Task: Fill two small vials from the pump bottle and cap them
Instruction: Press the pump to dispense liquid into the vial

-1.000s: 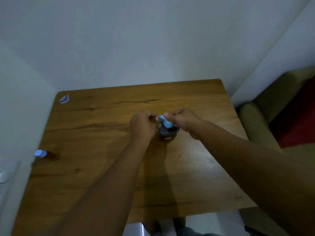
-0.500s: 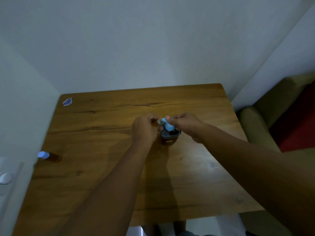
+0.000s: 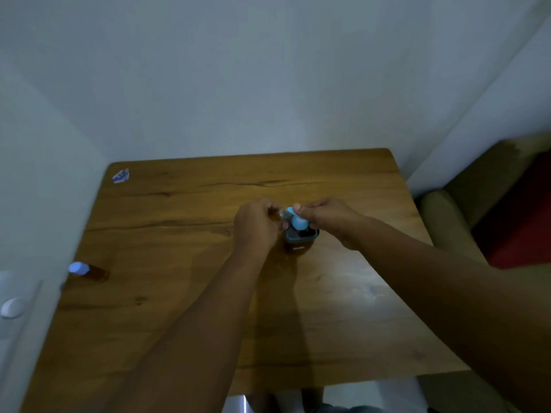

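A pump bottle (image 3: 299, 239) with a dark body stands at the middle of the wooden table (image 3: 185, 222). Its light-blue pump head (image 3: 299, 222) points left. My right hand (image 3: 326, 216) curls over the pump head with the thumb on top. My left hand (image 3: 256, 225) is curled round a small vial (image 3: 277, 215) held at the pump's nozzle; the fingers hide most of the vial. A second vial (image 3: 88, 271) with a pale blue cap and brown contents lies on its side near the table's left edge.
A blue-and-white sticker (image 3: 120, 176) sits at the table's far left corner. White walls close the left and far sides. An olive armchair (image 3: 447, 222) with a red seat stands to the right. A white knob (image 3: 12, 307) is at the far left.
Both hands stay at the pump bottle in nearly the same pose. The camera has tilted, so the table sits lower in view.
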The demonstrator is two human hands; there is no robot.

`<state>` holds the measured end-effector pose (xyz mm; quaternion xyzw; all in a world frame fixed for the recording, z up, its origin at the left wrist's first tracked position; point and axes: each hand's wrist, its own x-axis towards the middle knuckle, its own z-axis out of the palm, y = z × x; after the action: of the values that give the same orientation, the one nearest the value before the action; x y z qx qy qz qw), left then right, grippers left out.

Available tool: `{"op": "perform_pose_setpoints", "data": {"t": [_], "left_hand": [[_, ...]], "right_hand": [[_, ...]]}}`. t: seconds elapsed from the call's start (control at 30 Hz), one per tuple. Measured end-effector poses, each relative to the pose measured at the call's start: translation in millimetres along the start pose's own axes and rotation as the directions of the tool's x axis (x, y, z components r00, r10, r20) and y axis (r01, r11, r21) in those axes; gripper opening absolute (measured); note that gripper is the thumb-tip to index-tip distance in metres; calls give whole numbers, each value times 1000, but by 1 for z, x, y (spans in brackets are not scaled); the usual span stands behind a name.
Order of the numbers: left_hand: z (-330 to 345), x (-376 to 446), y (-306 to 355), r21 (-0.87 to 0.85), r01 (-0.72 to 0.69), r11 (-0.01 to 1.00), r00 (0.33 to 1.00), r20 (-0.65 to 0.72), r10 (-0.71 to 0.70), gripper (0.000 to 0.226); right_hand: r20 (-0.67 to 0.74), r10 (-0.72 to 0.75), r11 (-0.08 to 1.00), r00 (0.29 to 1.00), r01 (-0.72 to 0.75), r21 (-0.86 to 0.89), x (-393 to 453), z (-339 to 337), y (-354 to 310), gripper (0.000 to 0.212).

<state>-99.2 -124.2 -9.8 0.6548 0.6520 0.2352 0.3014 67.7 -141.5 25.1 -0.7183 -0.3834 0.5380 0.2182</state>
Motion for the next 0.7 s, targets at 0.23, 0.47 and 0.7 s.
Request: {"op": "perform_pose_setpoints", "data": {"t": [0.23, 0.47, 0.7], "left_hand": [[3, -3, -4, 31, 2, 1000, 1000, -25, -2, 38], [-1, -4, 2, 36, -2, 999, 1000, -11, 2, 39], [5, 0, -6, 42, -15, 999, 1000, -24, 16, 39]], "right_hand": [[5, 21, 1000, 1000, -21, 3, 2, 3, 0, 51], [-1, 19, 999, 1000, -19, -30, 3, 1, 1, 56], [-3, 13, 999, 1000, -13, -36, 12, 2, 4, 49]]}}
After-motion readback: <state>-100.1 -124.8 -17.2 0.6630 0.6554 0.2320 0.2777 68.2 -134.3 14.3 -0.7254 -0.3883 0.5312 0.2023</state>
